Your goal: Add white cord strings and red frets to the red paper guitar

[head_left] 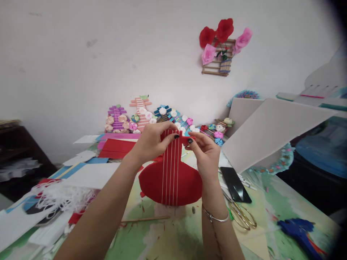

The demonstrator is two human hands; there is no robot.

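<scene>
A red guitar-shaped craft piece (187, 180) with several white strings down its front is held upright over the table. My left hand (155, 139) grips the top of its neck, thumb in front and fingers behind. A small red strip (187, 140) sticks out sideways from the neck's right edge. Its outer end is pinched between the thumb and fingers of my right hand (207, 153). Whether the strip is fixed to the neck, I cannot tell. Below the piece, a thin wooden stick (146, 219) lies on the table.
Gold-handled scissors (242, 216), a black phone (235, 185) and a blue glue gun (298, 233) lie at the right. Tangled white string (67, 196) and red sheets (116, 148) cover the left. Decorated crafts (142, 112) stand along the wall. White board (271, 126) leans at the right.
</scene>
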